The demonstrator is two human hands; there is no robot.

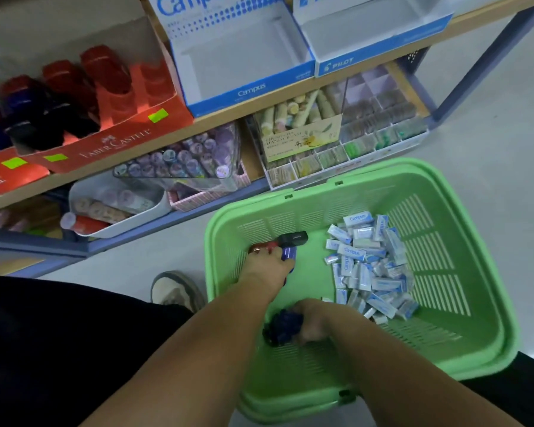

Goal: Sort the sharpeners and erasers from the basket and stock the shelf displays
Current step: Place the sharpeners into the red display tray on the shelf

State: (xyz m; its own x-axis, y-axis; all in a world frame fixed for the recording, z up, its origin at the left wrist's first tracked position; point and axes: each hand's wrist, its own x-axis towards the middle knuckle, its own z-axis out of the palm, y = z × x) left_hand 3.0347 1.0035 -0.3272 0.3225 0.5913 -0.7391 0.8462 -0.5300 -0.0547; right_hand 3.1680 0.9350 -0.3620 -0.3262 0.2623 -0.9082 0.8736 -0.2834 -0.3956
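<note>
Two fistfuls of sharpeners (292, 240): left hand (267, 268), right hand (315, 323), in basket (392, 169).

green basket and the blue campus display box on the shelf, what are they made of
Green basket: looks like moulded plastic, slightly glossy, with slotted walls and floor. Campus display box: probably printed cardboard, matte, with folded flat panels.

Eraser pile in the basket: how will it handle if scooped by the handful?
Erasers are small sleeved blocks, so probably light and stiff. They lie loose and jumbled, so a scoop will likely shed some. They are flat-sided, so they should slide on the basket floor rather than roll.
</note>
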